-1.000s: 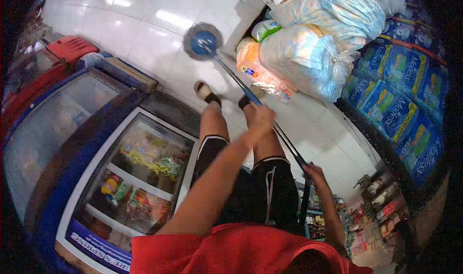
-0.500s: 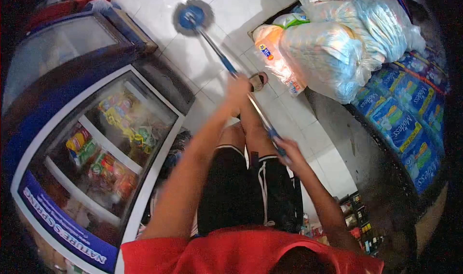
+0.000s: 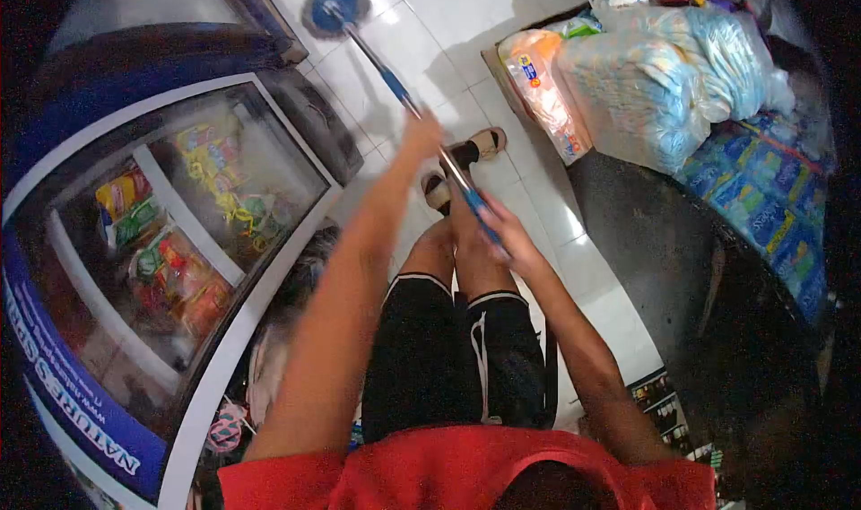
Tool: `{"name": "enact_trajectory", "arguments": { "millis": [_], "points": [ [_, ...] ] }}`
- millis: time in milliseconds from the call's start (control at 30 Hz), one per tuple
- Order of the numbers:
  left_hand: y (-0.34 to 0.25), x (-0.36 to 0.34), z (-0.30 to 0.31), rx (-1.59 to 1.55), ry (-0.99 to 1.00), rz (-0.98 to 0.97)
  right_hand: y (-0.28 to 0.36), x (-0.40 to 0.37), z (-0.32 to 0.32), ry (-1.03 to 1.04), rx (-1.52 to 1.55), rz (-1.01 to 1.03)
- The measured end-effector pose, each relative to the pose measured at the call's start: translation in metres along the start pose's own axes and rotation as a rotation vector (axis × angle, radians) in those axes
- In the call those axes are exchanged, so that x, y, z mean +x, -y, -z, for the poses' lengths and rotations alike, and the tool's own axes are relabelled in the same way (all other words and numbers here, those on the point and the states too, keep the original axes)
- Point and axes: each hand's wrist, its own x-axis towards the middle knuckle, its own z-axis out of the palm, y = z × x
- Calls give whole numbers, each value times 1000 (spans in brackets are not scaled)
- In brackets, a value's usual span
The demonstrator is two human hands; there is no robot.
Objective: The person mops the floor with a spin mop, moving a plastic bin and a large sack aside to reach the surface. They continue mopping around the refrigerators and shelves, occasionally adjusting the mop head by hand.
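A spin mop [image 3: 372,60] with a round blue head and grey fringe slants across the view, its head on the white tiled floor [image 3: 430,26] at the upper left. My left hand [image 3: 421,138] is wrapped around the metal handle at about its middle, just below a blue sleeve. Lower down, my right hand [image 3: 508,230] grips the blue end section of the handle. Both my feet, in beige sandals [image 3: 487,140], stand beneath the pole.
On the left stands a glass-topped chest freezer [image 3: 256,299] holding colourful packs. A dark counter [image 3: 659,232] on the right carries bagged diapers [image 3: 632,97] and blue packs [image 3: 762,205]. Shelved small goods [image 3: 664,411] show at the lower right.
The mop head has moved a little up and left across the floor. My right hand has shifted up and left with the handle's end. More of my sandals shows.
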Motion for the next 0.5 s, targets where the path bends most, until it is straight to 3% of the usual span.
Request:
{"name": "enact_trajectory", "arguments": {
  "millis": [33, 67, 100, 133, 167, 233, 333, 433, 500],
  "points": [
    [-45, -18, 9, -80, 91, -22, -7, -42, 11, -85, -9, -74],
    [-88, -43, 1, 29, -94, -69, -12, -83, 22, -168, -11, -147],
    [-118, -60, 22, -182, 154, -183, -31, -117, 41, -290, -12, -198],
    [-141, -87, 44, -323, 138, -245, -42, -157, 52, -266, 42, -231],
    [-176, -99, 18, -432, 14, -385, -42, -191, 48, -345, 31, -281],
    [-218, -124, 24, -407, 44, -544, -46, -239, 48, -418, 122, -456],
    [-217, -144, 17, -488, -124, -580, -48, -253, 26, -318, 328, -499],
    [-175, -125, 0, -388, -196, -517, -43, -210, 3, -415, 215, -406],
    [-120, -106, -1, -195, -407, -333, -34, -156, -12, -371, 158, -315]
  ]
}}
